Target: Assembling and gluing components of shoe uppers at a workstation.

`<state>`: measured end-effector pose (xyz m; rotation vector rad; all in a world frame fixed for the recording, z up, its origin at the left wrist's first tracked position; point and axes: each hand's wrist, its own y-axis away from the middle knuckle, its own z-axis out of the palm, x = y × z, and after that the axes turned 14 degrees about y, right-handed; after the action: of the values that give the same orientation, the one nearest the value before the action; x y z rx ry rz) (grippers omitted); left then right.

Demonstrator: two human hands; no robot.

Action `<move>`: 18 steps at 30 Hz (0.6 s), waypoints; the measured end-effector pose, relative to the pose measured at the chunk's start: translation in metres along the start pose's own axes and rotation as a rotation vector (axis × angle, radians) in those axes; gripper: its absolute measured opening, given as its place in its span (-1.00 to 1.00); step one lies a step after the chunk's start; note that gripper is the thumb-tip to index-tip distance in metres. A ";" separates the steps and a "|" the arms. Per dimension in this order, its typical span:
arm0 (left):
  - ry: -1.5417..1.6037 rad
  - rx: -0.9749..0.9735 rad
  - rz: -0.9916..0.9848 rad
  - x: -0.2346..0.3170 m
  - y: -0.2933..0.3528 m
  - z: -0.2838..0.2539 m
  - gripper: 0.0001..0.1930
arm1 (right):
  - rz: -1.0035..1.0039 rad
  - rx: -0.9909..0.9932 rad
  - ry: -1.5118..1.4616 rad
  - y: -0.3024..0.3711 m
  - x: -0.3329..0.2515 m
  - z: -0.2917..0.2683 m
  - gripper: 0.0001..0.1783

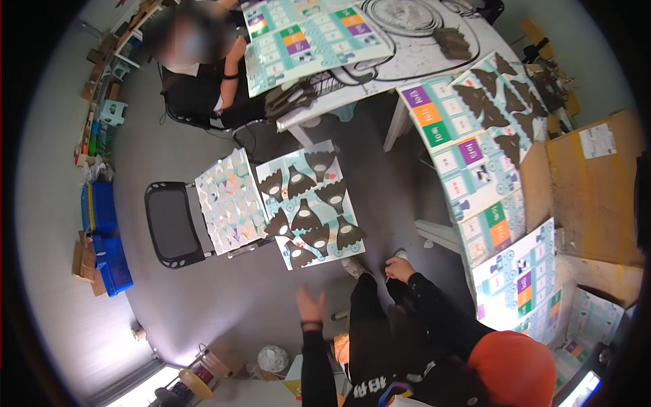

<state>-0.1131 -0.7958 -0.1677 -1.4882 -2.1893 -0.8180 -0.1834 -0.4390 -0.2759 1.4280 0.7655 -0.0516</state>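
My left hand is held out over the floor with its fingers spread and nothing in it. It is near the lower edge of a printed sheet that bears several dark brown, bell-shaped paper cutouts. My right hand is closed, thumb and fingers together, in front of my legs. Whatever it may pinch is too small to make out. Left of the printed sheet, a board covered with small pale pieces lies on the seat of a folding chair.
A long table at the back holds printed sheets and dark stacks. More sheets and brown cutouts line the right side, beside a large cardboard box. Another person sits back left. Blue bins stand along the left wall.
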 end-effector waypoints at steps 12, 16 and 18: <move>-0.304 0.208 0.421 0.354 -0.409 -0.152 -0.09 | -0.081 0.326 -0.223 0.295 -0.079 -0.125 -0.70; -0.437 0.148 0.488 0.371 -0.482 -0.141 -0.04 | 0.020 0.499 -0.256 0.322 -0.086 -0.106 -0.73; -0.475 0.109 0.511 0.379 -0.514 -0.126 0.00 | 0.045 0.555 -0.261 0.325 -0.096 -0.094 -0.76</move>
<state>-0.7336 -0.7481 0.0217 -2.2179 -1.9444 -0.1834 -0.1459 -0.3341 0.0570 1.9151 0.5199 -0.4356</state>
